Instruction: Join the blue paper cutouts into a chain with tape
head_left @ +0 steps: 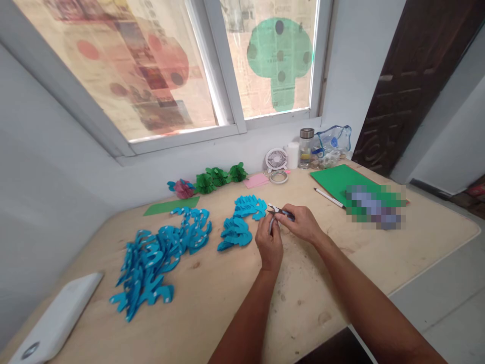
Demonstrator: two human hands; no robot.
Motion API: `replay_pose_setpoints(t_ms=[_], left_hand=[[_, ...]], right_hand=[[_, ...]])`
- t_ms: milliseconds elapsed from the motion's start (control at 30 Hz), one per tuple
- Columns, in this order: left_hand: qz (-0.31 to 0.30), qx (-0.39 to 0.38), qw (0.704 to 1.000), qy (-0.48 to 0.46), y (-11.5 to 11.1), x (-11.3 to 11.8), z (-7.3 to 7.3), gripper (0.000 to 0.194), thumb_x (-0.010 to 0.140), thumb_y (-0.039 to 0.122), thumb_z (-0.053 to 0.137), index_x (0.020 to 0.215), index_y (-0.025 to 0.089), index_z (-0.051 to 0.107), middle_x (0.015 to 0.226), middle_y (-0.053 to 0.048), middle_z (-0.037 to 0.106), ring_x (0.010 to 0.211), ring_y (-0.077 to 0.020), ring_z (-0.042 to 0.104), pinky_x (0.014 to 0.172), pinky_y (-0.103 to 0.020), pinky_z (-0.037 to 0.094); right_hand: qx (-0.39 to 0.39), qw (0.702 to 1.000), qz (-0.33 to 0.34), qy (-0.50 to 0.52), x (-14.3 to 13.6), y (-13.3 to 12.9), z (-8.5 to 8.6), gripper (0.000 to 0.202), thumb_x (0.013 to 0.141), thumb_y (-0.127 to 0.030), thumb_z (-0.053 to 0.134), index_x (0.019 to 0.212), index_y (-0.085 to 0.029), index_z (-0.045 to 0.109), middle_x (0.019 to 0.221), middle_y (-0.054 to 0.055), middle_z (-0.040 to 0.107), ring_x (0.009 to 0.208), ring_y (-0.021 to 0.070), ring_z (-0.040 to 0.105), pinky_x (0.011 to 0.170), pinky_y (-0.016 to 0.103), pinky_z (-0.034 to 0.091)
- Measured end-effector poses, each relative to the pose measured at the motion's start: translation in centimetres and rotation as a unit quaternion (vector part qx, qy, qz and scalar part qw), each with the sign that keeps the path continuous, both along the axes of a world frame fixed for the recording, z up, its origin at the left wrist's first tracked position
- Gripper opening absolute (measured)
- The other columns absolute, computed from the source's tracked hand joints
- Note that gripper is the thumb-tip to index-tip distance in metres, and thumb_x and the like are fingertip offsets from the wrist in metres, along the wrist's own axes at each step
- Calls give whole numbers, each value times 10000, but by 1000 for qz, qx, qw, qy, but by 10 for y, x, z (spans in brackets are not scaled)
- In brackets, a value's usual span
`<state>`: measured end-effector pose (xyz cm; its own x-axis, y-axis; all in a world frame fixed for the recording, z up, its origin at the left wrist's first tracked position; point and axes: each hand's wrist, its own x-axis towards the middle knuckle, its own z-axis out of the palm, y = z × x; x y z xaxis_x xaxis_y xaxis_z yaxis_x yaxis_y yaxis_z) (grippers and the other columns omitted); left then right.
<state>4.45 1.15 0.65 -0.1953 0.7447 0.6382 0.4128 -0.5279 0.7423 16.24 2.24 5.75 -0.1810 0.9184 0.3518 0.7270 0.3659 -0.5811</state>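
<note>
My right hand (301, 221) is closed on a small dark-bladed tool (282, 211), which looks like scissors or a craft knife. Its tip meets a small white piece (271, 207) just above my left hand (270, 242). The fingers of my left hand are pinched together close to the blades; a greyish strip shows between them, too small to make out. Just left of my hands lie two bunches of folded blue paper (237, 232). Farther left spreads a larger heap of blue paper pieces (151, 253) with white spots.
Green paper flowers (217, 177) and a pink one (184, 188) line the wall. Behind my hands stand a small fan (276, 159), a roll of tape (278, 176) and a bottle (306, 147). Green sheets (333, 179) and a pen (329, 197) lie right; a white device (60, 316) lies front left.
</note>
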Motion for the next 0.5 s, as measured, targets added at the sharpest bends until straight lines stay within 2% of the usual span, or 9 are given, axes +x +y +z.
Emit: replay_pose_setpoints(t_ms=[500], left_hand=[[-1,3,1000,0,-1,0,1,285,875,293,416,1044,170,610,949,-104,634,890,-192,580,777,-315,454]], right_hand=[[-3,1000,-2,6,0,0,0,343,819,-486,450,674,-188,540,548,-15,487,529,110,422,533,213,262]])
